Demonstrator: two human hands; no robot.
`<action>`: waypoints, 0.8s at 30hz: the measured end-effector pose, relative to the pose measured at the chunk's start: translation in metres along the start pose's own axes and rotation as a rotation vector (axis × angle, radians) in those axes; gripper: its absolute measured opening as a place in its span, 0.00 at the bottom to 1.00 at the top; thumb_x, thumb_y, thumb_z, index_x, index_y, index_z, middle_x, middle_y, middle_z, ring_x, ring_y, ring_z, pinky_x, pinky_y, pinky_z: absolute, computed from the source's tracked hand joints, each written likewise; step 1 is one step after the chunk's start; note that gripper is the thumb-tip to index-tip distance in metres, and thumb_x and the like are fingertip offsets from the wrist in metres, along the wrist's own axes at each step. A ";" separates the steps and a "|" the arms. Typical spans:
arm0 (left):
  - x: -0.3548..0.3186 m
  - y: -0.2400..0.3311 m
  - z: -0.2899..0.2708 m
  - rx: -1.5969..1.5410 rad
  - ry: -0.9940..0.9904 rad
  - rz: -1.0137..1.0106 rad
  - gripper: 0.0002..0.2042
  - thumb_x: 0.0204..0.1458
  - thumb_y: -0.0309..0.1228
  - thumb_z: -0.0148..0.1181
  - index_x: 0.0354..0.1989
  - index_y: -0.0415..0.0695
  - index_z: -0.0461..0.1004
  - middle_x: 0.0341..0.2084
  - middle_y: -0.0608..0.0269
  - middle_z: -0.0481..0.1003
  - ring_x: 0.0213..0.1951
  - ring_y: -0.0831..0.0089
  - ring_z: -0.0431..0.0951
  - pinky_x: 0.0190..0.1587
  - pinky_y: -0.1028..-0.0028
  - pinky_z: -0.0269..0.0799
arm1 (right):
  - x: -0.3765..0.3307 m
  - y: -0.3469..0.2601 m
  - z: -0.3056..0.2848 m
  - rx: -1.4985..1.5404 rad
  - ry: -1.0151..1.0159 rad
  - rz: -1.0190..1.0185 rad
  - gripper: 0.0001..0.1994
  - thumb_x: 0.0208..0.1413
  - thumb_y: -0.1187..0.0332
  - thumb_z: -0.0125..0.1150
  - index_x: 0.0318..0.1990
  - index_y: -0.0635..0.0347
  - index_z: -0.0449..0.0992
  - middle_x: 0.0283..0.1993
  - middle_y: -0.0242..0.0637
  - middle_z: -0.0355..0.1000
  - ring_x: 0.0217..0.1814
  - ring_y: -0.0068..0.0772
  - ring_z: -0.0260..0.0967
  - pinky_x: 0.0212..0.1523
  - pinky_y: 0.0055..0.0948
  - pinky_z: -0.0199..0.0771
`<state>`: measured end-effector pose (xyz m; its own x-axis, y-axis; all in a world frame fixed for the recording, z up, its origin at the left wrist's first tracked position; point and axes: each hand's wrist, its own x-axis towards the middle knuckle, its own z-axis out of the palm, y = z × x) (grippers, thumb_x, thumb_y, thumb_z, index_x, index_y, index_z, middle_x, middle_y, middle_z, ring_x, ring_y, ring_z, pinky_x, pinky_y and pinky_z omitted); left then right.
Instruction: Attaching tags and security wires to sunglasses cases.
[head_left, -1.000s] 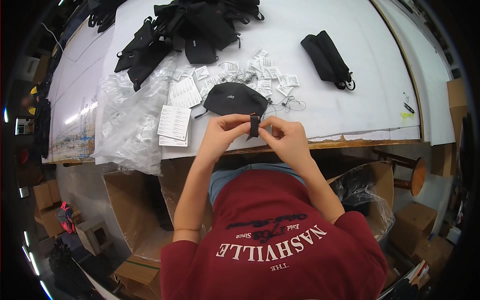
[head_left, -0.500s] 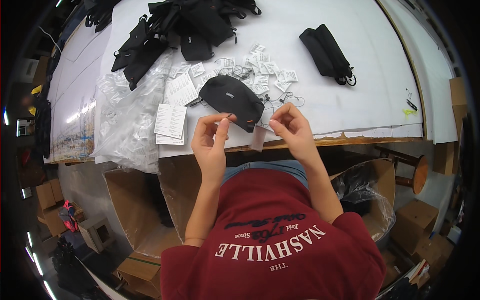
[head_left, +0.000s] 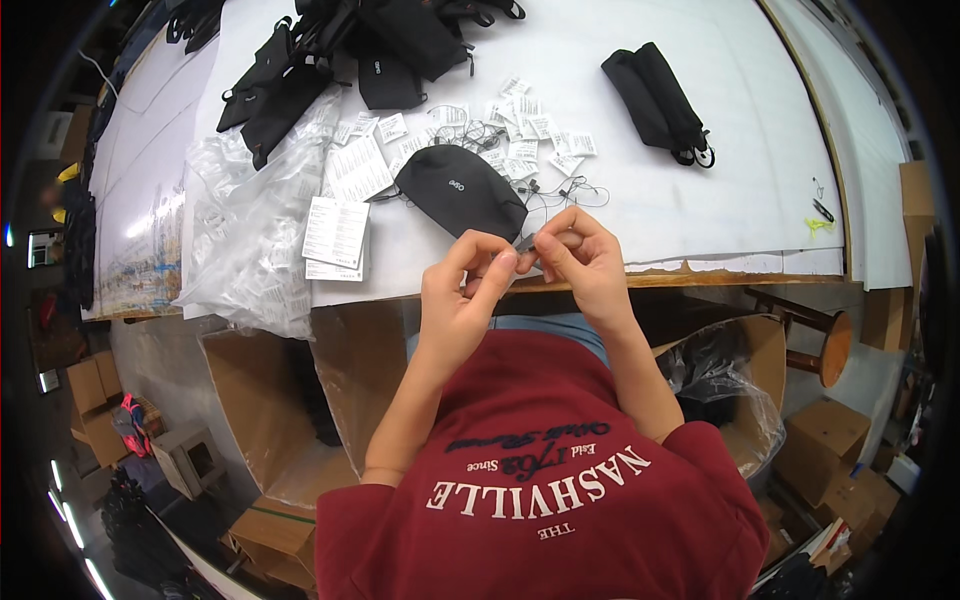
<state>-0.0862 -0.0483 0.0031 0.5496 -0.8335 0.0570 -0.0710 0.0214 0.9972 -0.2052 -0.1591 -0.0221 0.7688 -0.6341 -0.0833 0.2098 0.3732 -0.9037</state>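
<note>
A black zippered pouch [head_left: 455,195] lies on the white-covered table in front of me, its lower right end behind my fingers. My left hand [head_left: 465,295] is closed in a pinch at that end. Close against it, my right hand [head_left: 583,258] pinches too. A small dark piece [head_left: 526,243] shows between the two sets of fingertips; its kind is too small to tell, and the fingers partly hide it. Just beyond the pouch lie loose white tags [head_left: 522,113] with tangled black strings [head_left: 575,192].
Printed white cards [head_left: 335,232] and a clear plastic bag [head_left: 245,245] of tags lie to the left. Black pouches [head_left: 410,45] are heaped at the back, with more black pouches [head_left: 655,105] at the right. Under the table edge stand open cartons [head_left: 255,400] and a wooden stool [head_left: 835,345].
My left hand has moved right and my fingertips now meet at the pouch's end. The pale tag that hung between my hands is out of sight.
</note>
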 end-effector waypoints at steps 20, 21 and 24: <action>0.002 -0.013 0.003 0.212 0.017 0.023 0.05 0.56 0.26 0.57 0.36 0.37 0.75 0.18 0.75 0.70 0.20 0.92 0.58 0.20 0.85 0.47 | -0.002 0.019 0.009 0.166 0.220 0.170 0.08 0.58 0.68 0.60 0.39 0.63 0.75 0.33 0.29 0.75 0.29 0.08 0.64 0.28 0.10 0.62; 0.002 -0.014 0.003 0.212 0.018 0.023 0.05 0.56 0.26 0.57 0.36 0.37 0.75 0.18 0.75 0.70 0.20 0.92 0.58 0.20 0.85 0.47 | -0.002 0.019 0.009 0.143 0.240 0.180 0.08 0.58 0.68 0.60 0.39 0.63 0.75 0.34 0.30 0.75 0.32 0.10 0.66 0.32 0.11 0.64; 0.003 -0.016 0.004 0.215 0.043 0.030 0.05 0.56 0.26 0.56 0.36 0.37 0.76 0.17 0.76 0.68 0.19 0.91 0.57 0.20 0.84 0.47 | -0.001 0.016 0.016 0.107 0.256 0.144 0.08 0.58 0.68 0.60 0.39 0.64 0.75 0.34 0.30 0.75 0.35 0.12 0.67 0.36 0.12 0.66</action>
<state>-0.0866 -0.0530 -0.0125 0.5794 -0.8097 0.0934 -0.2617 -0.0763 0.9621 -0.1926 -0.1419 -0.0300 0.6209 -0.7144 -0.3227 0.1827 0.5322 -0.8267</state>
